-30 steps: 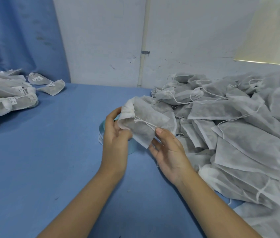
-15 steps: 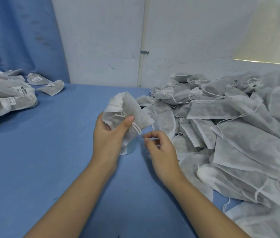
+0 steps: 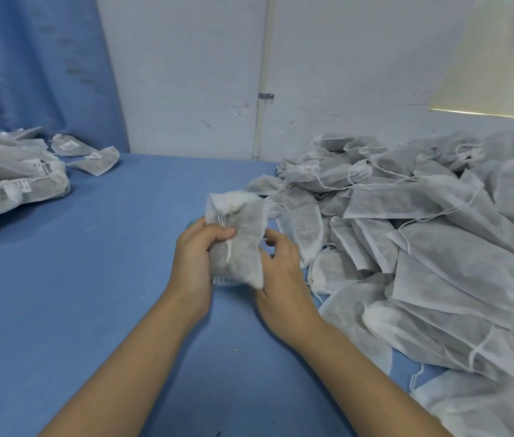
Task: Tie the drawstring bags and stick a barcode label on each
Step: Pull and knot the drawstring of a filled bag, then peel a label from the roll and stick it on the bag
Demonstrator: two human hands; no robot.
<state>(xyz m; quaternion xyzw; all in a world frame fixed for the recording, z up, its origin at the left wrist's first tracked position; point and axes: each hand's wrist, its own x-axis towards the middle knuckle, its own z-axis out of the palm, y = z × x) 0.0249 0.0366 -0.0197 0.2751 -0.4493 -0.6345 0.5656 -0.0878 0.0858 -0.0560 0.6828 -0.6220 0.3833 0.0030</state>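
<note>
Moved: the right hand, half a second ago apart from the drawstring bag, is now against its right edge, and the bag is held lower, nearer the table.
Bag: white non-woven, held above the blue table at the middle of the view, gathered mouth upward, dark filling showing through.
Drawstring: a white cord hanging down the bag's front.
Left hand: clamped on the bag's left side, thumb pressed across the front just under the gathered neck.
Right hand: fingers curled at the bag's right edge, thumb along its lower corner; whether it grips cannot be told.
Hands: close together, the bag between them.
Label strip: a white edge peeking out just below the bag.
Untied bags: a big loose heap on the right, cords trailing.
Labelled bags: a pile at the far left, well apart.
Backdrop: white wall, blue curtain.
</note>
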